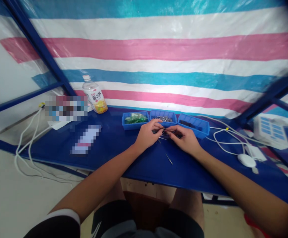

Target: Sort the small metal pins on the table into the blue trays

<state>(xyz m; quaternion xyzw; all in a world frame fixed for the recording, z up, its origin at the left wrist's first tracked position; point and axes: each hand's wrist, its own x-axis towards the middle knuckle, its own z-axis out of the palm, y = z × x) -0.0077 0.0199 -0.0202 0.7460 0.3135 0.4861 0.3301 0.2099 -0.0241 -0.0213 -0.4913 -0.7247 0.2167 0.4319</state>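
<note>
Close together over the blue table, my left hand (147, 133) and my right hand (185, 138) meet with their fingertips pinched. Whatever small dark piece sits between the fingertips is too small to make out. Several thin metal pins (162, 137) show just below and between the fingers. Nearer the front edge lies one loose metal pin (169, 159) with a thicker end. Just behind the hands stand three blue bins: the left bin (131, 126) has green and clear pieces, the middle bin (172, 124) has many small silvery metal parts, and the right bin (200, 134) has small dark parts.
A drink bottle (95, 96) stands at the back left of the table (144, 170). A blurred-out flat item (86, 140) lies at left. White cables (220, 142), a round white device (247, 160) and a power strip (270, 132) are at right. Blue frame bars flank the table.
</note>
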